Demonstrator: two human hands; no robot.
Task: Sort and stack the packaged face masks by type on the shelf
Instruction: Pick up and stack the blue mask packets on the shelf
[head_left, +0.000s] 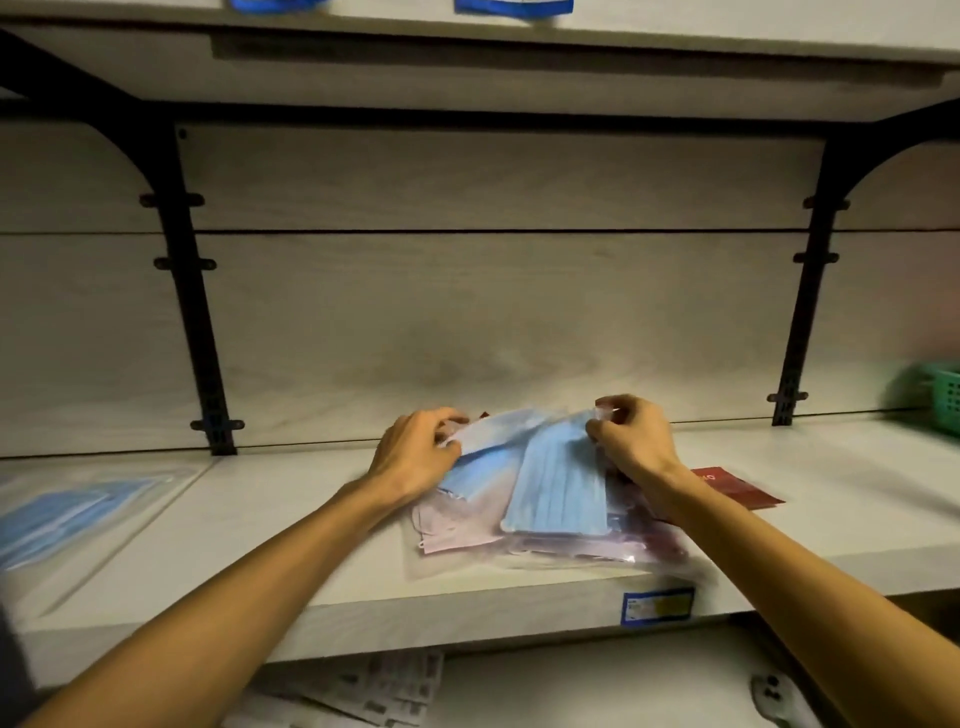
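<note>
Papers (363, 691) with printed blocks lie on the level below, nearest the camera. Above them, the shelf (291, 525) carries a blue price label (657, 606) on its front edge. A loose pile of packaged face masks (540, 499) sits mid-shelf: pink packs (457, 527) at the bottom, blue pleated ones (558, 486) on top, a dark red pack (737, 488) poking out to the right. Both forearms reach over the pile. The left hand (415, 452) curls its fingers around the far left edge of a blue mask pack; the right hand (631, 434) pinches the clear wrapper corner of the top blue pack between thumb and fingertips. Well to the left lies a separate stack of blue masks in clear bags (78, 512). At the far right edge stands a green basket (935, 397), blurred. Black brackets (192, 291) rise against the pale back panel.
</note>
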